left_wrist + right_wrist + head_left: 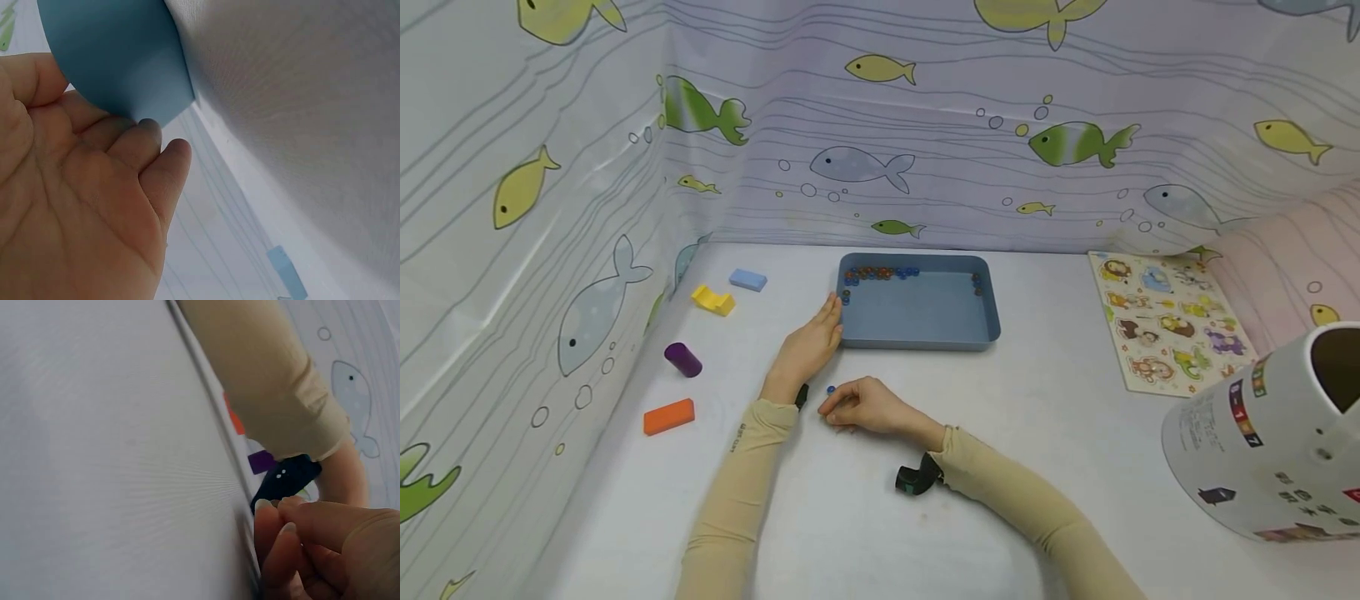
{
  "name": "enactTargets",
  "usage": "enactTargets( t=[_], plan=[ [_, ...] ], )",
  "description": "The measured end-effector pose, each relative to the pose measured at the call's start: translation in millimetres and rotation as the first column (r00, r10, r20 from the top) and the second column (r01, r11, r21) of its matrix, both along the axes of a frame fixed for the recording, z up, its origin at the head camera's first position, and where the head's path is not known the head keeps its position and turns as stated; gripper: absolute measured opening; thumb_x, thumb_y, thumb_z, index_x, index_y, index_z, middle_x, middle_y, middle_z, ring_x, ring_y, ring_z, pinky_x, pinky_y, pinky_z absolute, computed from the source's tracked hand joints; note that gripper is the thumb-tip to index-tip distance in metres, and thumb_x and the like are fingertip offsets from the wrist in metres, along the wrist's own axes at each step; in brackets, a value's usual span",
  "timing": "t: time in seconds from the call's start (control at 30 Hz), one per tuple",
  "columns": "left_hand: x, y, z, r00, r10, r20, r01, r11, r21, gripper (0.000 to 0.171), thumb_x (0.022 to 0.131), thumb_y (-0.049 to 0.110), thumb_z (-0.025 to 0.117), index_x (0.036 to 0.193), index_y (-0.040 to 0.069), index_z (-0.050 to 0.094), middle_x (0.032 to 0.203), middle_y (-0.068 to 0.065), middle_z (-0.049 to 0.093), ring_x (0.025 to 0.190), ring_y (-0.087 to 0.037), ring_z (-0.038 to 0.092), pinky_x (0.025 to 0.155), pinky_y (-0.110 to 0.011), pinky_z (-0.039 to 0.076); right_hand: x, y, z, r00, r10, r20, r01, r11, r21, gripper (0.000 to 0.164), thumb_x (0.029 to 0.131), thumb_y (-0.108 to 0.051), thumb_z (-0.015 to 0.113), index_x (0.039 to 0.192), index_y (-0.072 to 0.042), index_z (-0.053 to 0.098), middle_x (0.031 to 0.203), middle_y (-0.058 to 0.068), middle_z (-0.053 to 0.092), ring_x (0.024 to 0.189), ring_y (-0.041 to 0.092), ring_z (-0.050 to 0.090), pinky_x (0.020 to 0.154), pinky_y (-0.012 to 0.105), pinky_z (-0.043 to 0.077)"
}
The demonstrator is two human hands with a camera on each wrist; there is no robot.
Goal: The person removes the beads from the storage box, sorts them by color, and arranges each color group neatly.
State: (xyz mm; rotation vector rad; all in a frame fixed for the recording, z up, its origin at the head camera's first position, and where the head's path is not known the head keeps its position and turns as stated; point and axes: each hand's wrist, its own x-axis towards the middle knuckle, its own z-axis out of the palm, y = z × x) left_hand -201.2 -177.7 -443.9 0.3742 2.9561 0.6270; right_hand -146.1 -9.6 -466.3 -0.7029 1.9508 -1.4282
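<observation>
Right hand [867,407]: fingers curled, thumb and forefinger tips brought together on a small piece [275,503], mostly hidden; its kind cannot be told. Held low over the white table [1037,400].

Blue bead [831,389]: one, loose, just beyond the right hand's fingertips, between the two hands.

Black wrist device [917,477]: at the right wrist, just behind that hand. A second black device [802,397] at the left wrist. Sleeves [737,475]: tan, on both forearms.

Left hand [808,346]: ahead and left of the right hand; fingers extended, laid against the near-side wall of the tray.

Tray [917,343]: blue-grey, rectangular, touching the left hand's fingers and reaching away to their right. Beads [876,272], blue and orange-brown: most along the wall farthest from the hands, a pair just inside from the left fingertips, a few at the end away from the left hand.

Left of the left hand, apart from it: light blue block [748,280], yellow block [712,301], purple cylinder [683,360], orange block [669,417].

Well right of the right hand: animal picture board [1150,312]; nearer the person, white bucket [1217,450].

Beyond both hands: fish-print backdrop [940,200].
</observation>
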Motion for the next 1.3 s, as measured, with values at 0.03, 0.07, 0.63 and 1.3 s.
enactTargets(
  t=[0.03, 0.07, 0.63, 1.3],
  plan=[
    [0.0, -0.1, 0.0, 1.000, -0.002, -0.001, 0.002, 1.000, -0.001, 0.056, 0.106, 0.027, 0.034, 0.154, 0.004, 0.017, 0.163, -0.010, 0.010, 0.146, -0.031, 0.027, 0.115, -0.049, 0.034, 0.3, -0.2, -1.0, 1.000, 0.002, -0.025, -0.002, 1.000, 0.009, 0.014, 0.090, -0.006, 0.066, 0.101, -0.005, 0.075, 0.094, 0.011, 0.076, 0.071, 0.004, 0.068, 0.061, 0.020, 0.054],
    [0.1, 0.0, 0.1, 1.000, 0.000, 0.000, 0.000, 1.000, 0.001, 0.056, 0.106, 0.027, 0.034, 0.154, 0.004, 0.017, 0.163, -0.009, 0.010, 0.147, -0.030, 0.027, 0.115, -0.049, 0.034, 0.6, -0.3, -2.0, 0.999, 0.007, -0.054, -0.006, 1.000, 0.022, 0.014, 0.090, -0.007, 0.067, 0.101, -0.007, 0.075, 0.094, 0.009, 0.076, 0.071, 0.003, 0.067, 0.062, 0.019, 0.054],
    [0.2, 0.2, -1.8, 1.000, 0.005, -0.012, -0.005, 1.000, 0.003, 0.055, 0.106, 0.029, 0.031, 0.154, 0.005, 0.018, 0.163, -0.008, 0.011, 0.148, -0.028, 0.025, 0.117, -0.048, 0.032, -15.0, 12.7, 7.5, 0.982, 0.154, -0.106, -0.154, 0.988, 0.015, 0.021, 0.093, -0.008, 0.063, 0.112, -0.008, 0.072, 0.100, 0.009, 0.074, 0.064, 0.007, 0.060, 0.061, 0.019, 0.051],
    [-1.5, 0.5, -2.5, 1.000, 0.010, 0.002, -0.010, 1.000, 0.001, 0.056, 0.106, 0.028, 0.034, 0.154, 0.005, 0.019, 0.163, -0.008, 0.011, 0.148, -0.028, 0.024, 0.118, -0.047, 0.031, -127.0, 33.4, 54.5, 0.963, -0.263, 0.064, 0.270, 0.953, -0.139, 0.035, 0.101, -0.018, 0.051, 0.130, 0.000, 0.058, 0.124, 0.021, 0.063, 0.115, 0.039, 0.059, 0.100, 0.051, 0.050]
  ],
)
